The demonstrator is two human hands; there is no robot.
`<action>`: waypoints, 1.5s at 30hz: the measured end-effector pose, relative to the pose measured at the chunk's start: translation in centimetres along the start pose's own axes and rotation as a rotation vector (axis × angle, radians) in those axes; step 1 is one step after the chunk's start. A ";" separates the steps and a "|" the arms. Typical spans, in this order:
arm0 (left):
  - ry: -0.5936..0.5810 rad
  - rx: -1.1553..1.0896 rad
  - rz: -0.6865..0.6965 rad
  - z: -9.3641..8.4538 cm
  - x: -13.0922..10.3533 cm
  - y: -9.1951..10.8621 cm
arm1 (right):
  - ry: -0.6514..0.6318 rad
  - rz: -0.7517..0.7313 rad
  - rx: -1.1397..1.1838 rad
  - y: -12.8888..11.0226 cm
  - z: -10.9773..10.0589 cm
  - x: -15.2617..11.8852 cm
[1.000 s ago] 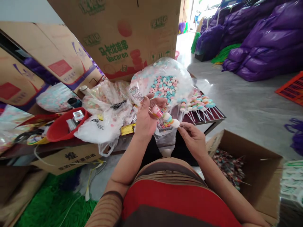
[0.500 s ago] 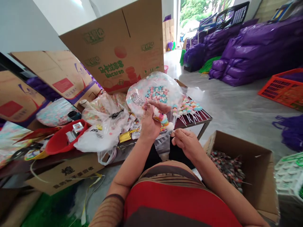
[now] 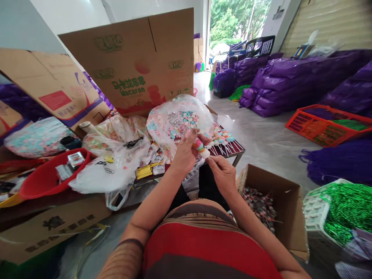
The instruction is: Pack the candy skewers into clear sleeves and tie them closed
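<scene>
My left hand (image 3: 186,153) is closed around a marshmallow skewer (image 3: 199,145), a row of pink, yellow, blue and white sweets with a white one at its lower end. Close to that white end, my right hand (image 3: 223,172) is pinched, thumb against forefinger; whatever lies between the fingertips is too small to make out. Beyond the hands lies a big clear bag (image 3: 157,112) of pastel marshmallows. Several finished skewers (image 3: 222,136) with white sticks rest on the table's right end.
By my right arm stands an open carton (image 3: 290,209) with many small wrapped pieces. A red basin (image 3: 37,182), a white plastic bag (image 3: 95,178) and yellow ties (image 3: 144,171) are at left. A tall Macaron carton (image 3: 130,58) rises behind. An orange crate (image 3: 314,130) sits on the floor.
My right hand has come up to the skewer's white end, from slightly apart. The skewer is tilted more upright in my left hand. The whole view has turned to the right.
</scene>
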State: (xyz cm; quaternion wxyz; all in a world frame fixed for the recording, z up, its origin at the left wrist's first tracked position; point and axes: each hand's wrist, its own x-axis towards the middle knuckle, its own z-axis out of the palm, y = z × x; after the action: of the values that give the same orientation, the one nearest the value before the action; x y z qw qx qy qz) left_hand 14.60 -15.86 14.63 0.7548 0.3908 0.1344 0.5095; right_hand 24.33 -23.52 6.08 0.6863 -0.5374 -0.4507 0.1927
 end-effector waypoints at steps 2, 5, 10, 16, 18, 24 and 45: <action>0.006 0.025 -0.025 -0.3 -0.4 -0.5 | -0.058 0.089 0.061 0.4 0.7 0.1; -0.055 0.102 -0.071 -1.3 -0.7 0.0 | -0.147 0.218 0.240 1.1 1.4 0.1; -0.111 0.121 -0.008 -2.4 0.3 2.1 | -0.166 0.277 0.312 2.3 1.1 0.4; 0.106 0.138 0.041 -2.9 1.1 -1.5 | -0.190 0.219 0.069 3.5 1.8 0.7; 0.149 0.121 0.026 -3.7 1.0 -2.5 | -0.233 0.237 0.081 3.7 2.4 0.7; 0.275 0.120 0.065 -6.2 1.5 -1.7 | -0.381 0.251 0.086 3.8 3.2 1.2; 0.429 0.031 0.106 -10.4 3.2 0.6 | -0.374 0.201 -0.142 6.6 4.6 1.3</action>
State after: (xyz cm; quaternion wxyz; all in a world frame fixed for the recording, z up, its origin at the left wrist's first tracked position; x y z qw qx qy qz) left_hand 9.38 -8.24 8.80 0.6749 0.2913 0.2789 0.6179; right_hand 22.69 -17.61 0.68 0.5287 -0.5813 -0.5268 0.3242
